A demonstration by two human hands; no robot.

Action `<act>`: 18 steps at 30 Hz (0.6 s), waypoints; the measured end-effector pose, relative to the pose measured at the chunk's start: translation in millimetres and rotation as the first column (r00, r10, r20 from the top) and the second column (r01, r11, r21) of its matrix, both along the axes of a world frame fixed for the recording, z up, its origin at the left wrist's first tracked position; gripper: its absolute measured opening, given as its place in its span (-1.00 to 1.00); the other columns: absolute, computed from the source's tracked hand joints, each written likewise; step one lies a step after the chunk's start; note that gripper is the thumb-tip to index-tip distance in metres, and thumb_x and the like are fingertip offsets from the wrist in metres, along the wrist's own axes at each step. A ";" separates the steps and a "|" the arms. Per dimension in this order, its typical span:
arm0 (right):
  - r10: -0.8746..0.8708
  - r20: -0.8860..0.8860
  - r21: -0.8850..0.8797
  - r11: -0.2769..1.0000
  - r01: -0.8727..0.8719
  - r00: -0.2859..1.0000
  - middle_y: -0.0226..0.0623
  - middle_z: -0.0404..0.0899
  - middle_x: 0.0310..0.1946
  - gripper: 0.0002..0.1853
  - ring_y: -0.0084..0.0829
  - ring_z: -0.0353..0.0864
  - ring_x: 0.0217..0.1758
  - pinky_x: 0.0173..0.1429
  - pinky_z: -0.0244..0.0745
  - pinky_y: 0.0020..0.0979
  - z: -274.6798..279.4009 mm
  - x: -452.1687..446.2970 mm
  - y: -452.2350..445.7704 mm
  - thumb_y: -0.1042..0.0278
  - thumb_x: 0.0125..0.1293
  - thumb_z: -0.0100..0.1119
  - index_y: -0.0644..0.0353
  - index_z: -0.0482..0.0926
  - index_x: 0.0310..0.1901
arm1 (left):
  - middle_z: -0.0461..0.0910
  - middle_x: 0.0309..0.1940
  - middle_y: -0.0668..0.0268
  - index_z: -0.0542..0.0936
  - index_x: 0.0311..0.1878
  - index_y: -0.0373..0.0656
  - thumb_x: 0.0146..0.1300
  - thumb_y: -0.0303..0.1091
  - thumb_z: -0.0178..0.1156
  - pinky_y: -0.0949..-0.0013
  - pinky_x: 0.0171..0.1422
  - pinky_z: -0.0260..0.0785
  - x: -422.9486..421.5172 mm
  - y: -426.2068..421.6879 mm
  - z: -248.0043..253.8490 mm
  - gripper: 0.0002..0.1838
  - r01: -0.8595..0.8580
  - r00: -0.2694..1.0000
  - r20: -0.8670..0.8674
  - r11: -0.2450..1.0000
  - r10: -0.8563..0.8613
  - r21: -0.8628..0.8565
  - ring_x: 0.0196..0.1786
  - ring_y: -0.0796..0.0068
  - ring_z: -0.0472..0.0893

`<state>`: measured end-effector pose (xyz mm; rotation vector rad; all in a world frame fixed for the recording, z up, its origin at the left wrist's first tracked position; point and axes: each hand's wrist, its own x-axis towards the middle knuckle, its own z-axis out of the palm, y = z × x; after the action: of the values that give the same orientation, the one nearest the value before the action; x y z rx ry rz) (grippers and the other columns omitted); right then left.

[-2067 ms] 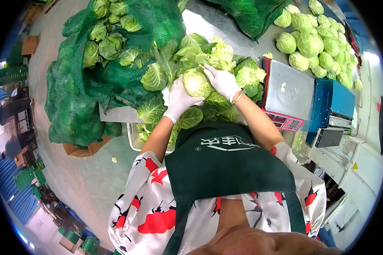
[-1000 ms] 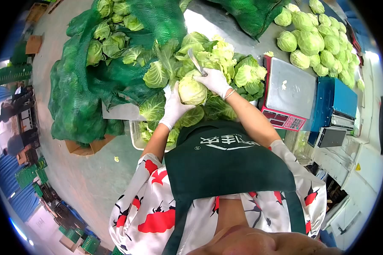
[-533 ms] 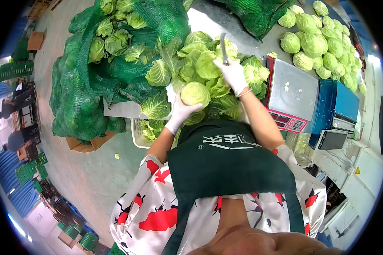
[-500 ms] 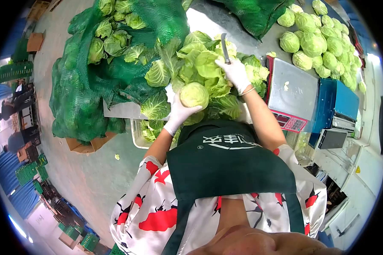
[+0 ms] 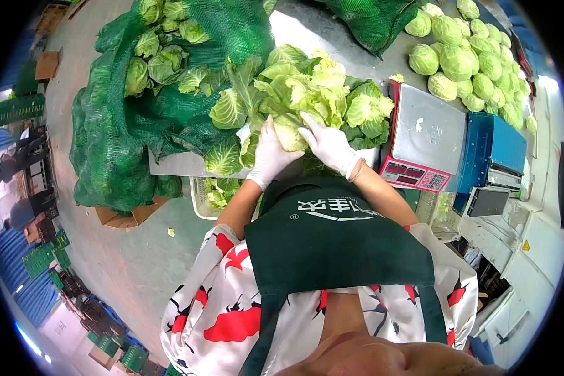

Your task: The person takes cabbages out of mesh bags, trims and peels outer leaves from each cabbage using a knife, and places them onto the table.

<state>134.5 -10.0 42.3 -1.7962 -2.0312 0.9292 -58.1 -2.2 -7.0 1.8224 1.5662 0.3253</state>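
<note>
A pale green cabbage [image 5: 288, 133] sits between my two white-gloved hands, low in front of my apron. My left hand [image 5: 273, 154] cups its left side, fingers curled against it. From the right, the thumb and fingers of my right hand [image 5: 329, 148] press on the same cabbage. No knife shows now, and the palm side of my right hand is hidden. Just beyond lie loose outer leaves [image 5: 323, 84] in a heap, with darker leaves [image 5: 229, 109] to the left and a leafy cabbage [image 5: 368, 111] to the right.
Green mesh sacks [image 5: 106, 144] of cabbages stand at the left, one with cabbages [image 5: 166, 62] showing. A scale [image 5: 429, 122] stands right of the leaves, beside a blue machine [image 5: 495, 147]. Trimmed cabbages [image 5: 460, 62] are piled at back right. A white crate [image 5: 199, 200] with leaves sits below.
My right hand has come down and left onto the cabbage, and the knife it held has gone from view. My left hand has shifted slightly right; the round cabbage it held no longer shows plainly.
</note>
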 end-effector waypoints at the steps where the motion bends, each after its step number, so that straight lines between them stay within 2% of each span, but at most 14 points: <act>1: 0.028 0.028 -0.031 0.999 -0.027 0.999 0.14 0.67 -0.28 -0.44 0.09 0.69 -0.29 -0.18 0.58 0.01 1.4 -2.9 -0.5 -0.03 0.57 -0.08 0.10 0.33 0.45 | 0.27 0.40 -0.21 0.05 0.51 -0.46 -0.23 0.06 0.63 0.07 0.45 0.33 1.1 0.3 1.5 0.36 -0.012 1.000 -0.023 1.000 0.011 -0.017 0.42 -0.16 0.36; 3: 0.083 0.085 -0.099 0.992 -0.074 0.993 0.14 0.66 -0.36 -0.40 0.10 0.67 -0.34 -0.21 0.56 0.03 9.6 -7.5 -0.1 -0.01 0.56 -0.07 0.14 0.27 0.48 | 0.29 0.38 -0.23 0.05 0.51 -0.47 -0.22 0.10 0.63 0.07 0.44 0.34 6.4 3.8 13.0 0.37 -0.033 0.997 -0.065 0.998 0.029 -0.053 0.43 -0.15 0.36; 4: 0.093 0.081 -0.035 0.995 -0.090 0.992 0.11 0.64 -0.46 -0.38 0.10 0.66 -0.39 -0.25 0.55 0.04 -1.1 -7.3 -2.6 0.00 0.56 -0.07 0.18 0.22 0.51 | 0.31 0.37 -0.22 0.06 0.50 -0.48 -0.23 0.11 0.62 0.08 0.42 0.35 6.7 4.2 11.9 0.36 -0.031 0.996 -0.080 0.999 0.028 -0.037 0.42 -0.14 0.36; 10: 0.123 0.146 -0.034 0.992 -0.120 0.981 0.05 0.66 -0.47 -0.38 0.08 0.67 -0.41 -0.27 0.55 0.03 -9.0 -9.7 -0.8 -0.02 0.56 -0.10 0.16 0.23 0.50 | 0.38 0.32 -0.23 0.05 0.51 -0.43 -0.24 0.14 0.61 0.09 0.35 0.42 4.6 12.6 0.5 0.37 0.008 0.996 -0.090 1.000 -0.010 -0.018 0.33 -0.14 0.47; 13: 0.138 0.121 -0.069 0.989 -0.131 0.983 0.04 0.66 -0.47 -0.39 0.07 0.68 -0.41 -0.27 0.56 0.02 -18.5 -8.3 6.8 -0.02 0.57 -0.11 0.14 0.24 0.50 | 0.36 0.31 -0.21 0.10 0.47 -0.51 -0.24 0.10 0.62 0.12 0.37 0.41 6.1 12.3 4.5 0.33 0.008 0.993 -0.117 0.999 -0.014 -0.053 0.38 -0.09 0.42; 18: 0.106 0.173 -0.064 0.993 -0.096 0.979 -0.02 0.70 -0.45 -0.43 0.03 0.71 -0.36 -0.23 0.58 -0.01 -16.4 -16.9 18.0 -0.03 0.58 -0.20 0.11 0.33 0.46 | 0.45 0.25 -0.20 0.15 0.46 -0.52 -0.27 0.10 0.62 0.16 0.35 0.43 2.5 22.9 13.5 0.32 0.009 0.993 -0.112 0.996 -0.020 -0.090 0.31 -0.07 0.50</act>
<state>117.6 7.9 25.9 -1.8797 -2.2445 0.8906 -55.5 20.6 6.5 1.8094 1.6171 0.1447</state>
